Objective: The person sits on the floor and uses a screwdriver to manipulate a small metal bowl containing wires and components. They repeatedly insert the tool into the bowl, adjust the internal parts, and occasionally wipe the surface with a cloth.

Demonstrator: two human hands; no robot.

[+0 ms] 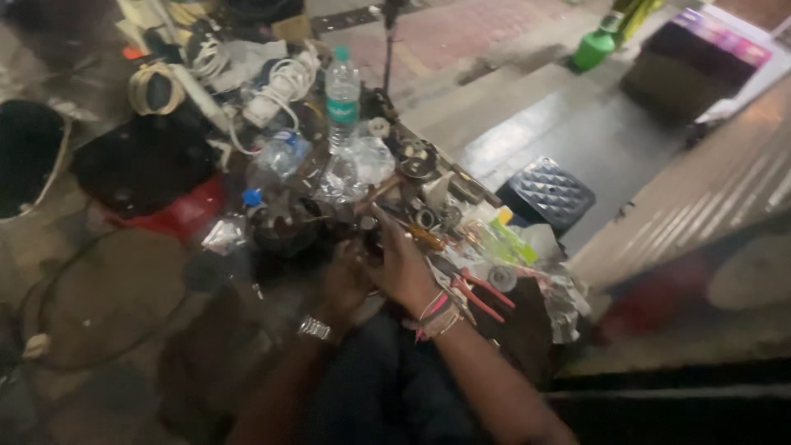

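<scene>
One head-worn camera looks steeply down and forward, close over the cluttered table [461,185]; motion blur apparently softens its left side.

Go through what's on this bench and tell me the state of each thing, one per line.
Water bottle: upright, green cap on.
Second bottle: lying on its side, blue cap on.
Red pliers: lying flat, untouched.
White cables: coiled, loose in the pile.
Green can: standing on the floor.
Left hand: on a small part, blurred.
Right hand: on the same part, grip unclear.
</scene>
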